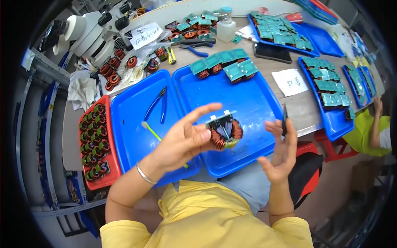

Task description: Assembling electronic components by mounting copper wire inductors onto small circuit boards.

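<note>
At centre frame, the left hand pinches a copper coil part above the blue tray. The right hand, fingers spread, seems to hold slim black tweezers just right of it.

Along the tabletop's left edge, a red plastic tray packed with copper-wound coils; beside it, a blue plastic tray holding blue-handled cutters and a yellow-green swab. At the far left corner, a white stereo microscope. Near the far edge, a clear squeeze bottle. Toward the right edge, long blue trays lined with green circuit boards, a white paper slip between.
</note>
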A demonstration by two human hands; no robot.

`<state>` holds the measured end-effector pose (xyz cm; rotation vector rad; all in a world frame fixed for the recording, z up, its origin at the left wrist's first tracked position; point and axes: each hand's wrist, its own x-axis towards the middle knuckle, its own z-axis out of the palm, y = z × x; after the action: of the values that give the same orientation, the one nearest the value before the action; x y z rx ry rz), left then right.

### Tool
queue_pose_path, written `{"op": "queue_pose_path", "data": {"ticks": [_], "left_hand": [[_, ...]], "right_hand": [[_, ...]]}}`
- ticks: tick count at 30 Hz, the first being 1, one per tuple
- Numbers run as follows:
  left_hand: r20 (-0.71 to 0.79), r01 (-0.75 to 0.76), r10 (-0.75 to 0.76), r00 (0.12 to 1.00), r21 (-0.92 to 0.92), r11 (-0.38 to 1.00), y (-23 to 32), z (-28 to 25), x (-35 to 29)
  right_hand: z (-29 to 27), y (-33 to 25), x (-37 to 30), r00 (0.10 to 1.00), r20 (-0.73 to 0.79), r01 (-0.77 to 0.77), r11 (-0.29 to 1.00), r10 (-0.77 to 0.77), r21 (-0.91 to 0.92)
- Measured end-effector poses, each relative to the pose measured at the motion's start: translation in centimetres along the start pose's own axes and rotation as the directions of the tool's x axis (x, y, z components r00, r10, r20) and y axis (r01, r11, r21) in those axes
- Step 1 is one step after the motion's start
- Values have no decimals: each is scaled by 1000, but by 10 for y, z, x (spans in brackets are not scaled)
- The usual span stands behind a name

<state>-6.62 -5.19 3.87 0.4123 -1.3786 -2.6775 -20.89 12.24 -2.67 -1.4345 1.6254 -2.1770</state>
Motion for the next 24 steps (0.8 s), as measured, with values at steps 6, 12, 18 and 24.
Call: {"op": "queue_pose_path", "data": {"ticks": [6,12,18,24], "left_hand": [[17,-32,35,999,-127,991,-29,4,-41],[28,-63,66,997,-110,992,-39,3,-54],[19,-44,50,999,-222,974,-49,0,-59],[-59,46,-66,996,-294,955,-50,4,-61]], "right_hand": [[45,-15,1,972,231,-80,972,28,221],[47,-15,-14,967,254,-87,964,21,251],[55,-24,-16,987,155,-106,926,52,364],[53,-31,-16,986,153,-109,945,64,307]]}}
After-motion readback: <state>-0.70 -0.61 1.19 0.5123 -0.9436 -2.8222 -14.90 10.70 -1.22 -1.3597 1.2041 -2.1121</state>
